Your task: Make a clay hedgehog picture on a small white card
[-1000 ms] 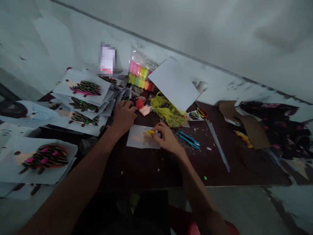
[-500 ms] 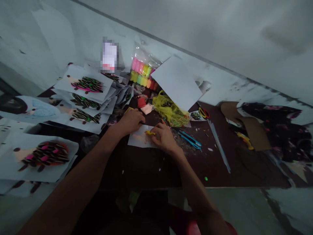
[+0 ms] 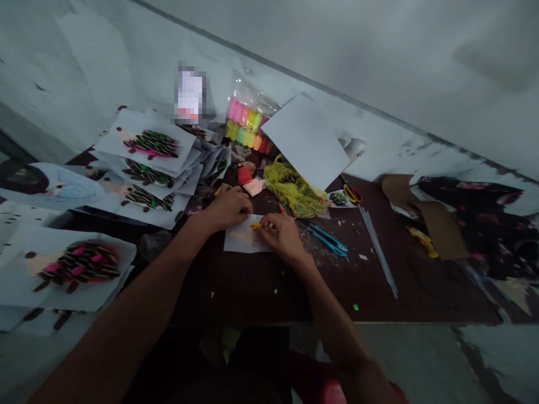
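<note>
Bench [image 3: 252, 289], head view, dim light. 2 bare hands at work over 1 small white sheet [image 3: 236, 242], lying near the middle of the bench and bearing faint warm-toned marks.

Right hand [image 3: 283, 233]: narrow, thumb and fingers pinching a small yellow piece [image 3: 256, 225] over the marks. Whether the piece touches the paper: cannot tell.

Left hand [image 3: 231, 206]: fingers bent, tips at the sheet's far edge. Grip unclear; a yellow bit [image 3: 220, 189] shows just beyond the knuckles, held or merely beside, cannot tell.

Step in hand, by my reading: placing or shaping the yellow piece on the marked area. Next move seems to call for a light, exact pinch, with the paper kept flat by the left fingers.

Nearby: crumpled yellow bag [image 3: 295, 188] beyond the right hand; blue-handled tool [image 3: 330, 241] to its right. Left side: papers with striped animal figures [image 3: 154, 144], stacked, well clear of the small sheet.
</note>
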Demonstrator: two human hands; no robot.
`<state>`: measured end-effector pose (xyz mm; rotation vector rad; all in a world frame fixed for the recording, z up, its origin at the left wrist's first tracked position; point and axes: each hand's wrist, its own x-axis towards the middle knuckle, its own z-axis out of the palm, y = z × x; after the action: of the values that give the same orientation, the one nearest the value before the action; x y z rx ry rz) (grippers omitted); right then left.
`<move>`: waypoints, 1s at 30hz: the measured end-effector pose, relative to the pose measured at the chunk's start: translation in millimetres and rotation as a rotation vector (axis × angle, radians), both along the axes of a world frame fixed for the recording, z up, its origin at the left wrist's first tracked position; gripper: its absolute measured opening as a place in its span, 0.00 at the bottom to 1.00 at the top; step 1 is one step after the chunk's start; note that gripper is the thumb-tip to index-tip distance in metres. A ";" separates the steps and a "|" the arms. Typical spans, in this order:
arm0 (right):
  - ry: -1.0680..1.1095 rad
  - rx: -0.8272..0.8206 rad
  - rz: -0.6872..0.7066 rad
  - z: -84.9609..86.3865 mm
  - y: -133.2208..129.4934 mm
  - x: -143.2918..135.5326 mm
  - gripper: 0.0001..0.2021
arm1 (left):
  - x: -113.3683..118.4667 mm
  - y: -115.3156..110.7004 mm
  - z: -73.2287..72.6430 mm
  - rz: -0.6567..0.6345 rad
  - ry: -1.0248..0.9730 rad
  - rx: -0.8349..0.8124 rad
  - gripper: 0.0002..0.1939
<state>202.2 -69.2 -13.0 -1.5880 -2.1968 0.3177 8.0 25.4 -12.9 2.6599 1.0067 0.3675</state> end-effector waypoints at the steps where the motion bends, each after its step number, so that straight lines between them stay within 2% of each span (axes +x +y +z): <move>1: -0.007 -0.004 -0.003 0.0 -0.6 -0.2 0.06 | 0.2 -0.3 0.0 -0.002 0.004 -0.014 0.11; 5: -0.056 0.003 -0.004 0.9 -2.7 -1.5 0.11 | 0.1 -1.4 -0.3 -0.013 -0.001 -0.012 0.10; 10: -0.048 0.012 -0.003 -0.3 -1.5 -4.1 0.08 | 2.0 -4.2 0.3 -0.026 -0.045 0.057 0.09; 14: -0.035 -0.003 -0.033 -0.3 -0.7 -6.7 0.07 | 4.4 -4.0 -0.6 -0.066 -0.015 0.011 0.10; 22: 0.002 -0.012 -0.062 -4.6 3.6 -10.3 0.02 | 3.8 -1.1 -3.4 -0.063 0.008 -0.081 0.13; 30: 0.037 -0.016 -0.054 -10.6 6.3 -14.0 0.05 | 2.8 0.0 -1.9 -0.087 0.021 -0.068 0.14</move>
<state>188.1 -62.9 -23.6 -1.6334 -2.1251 0.3474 10.7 25.4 -14.9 2.6414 0.8891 0.2828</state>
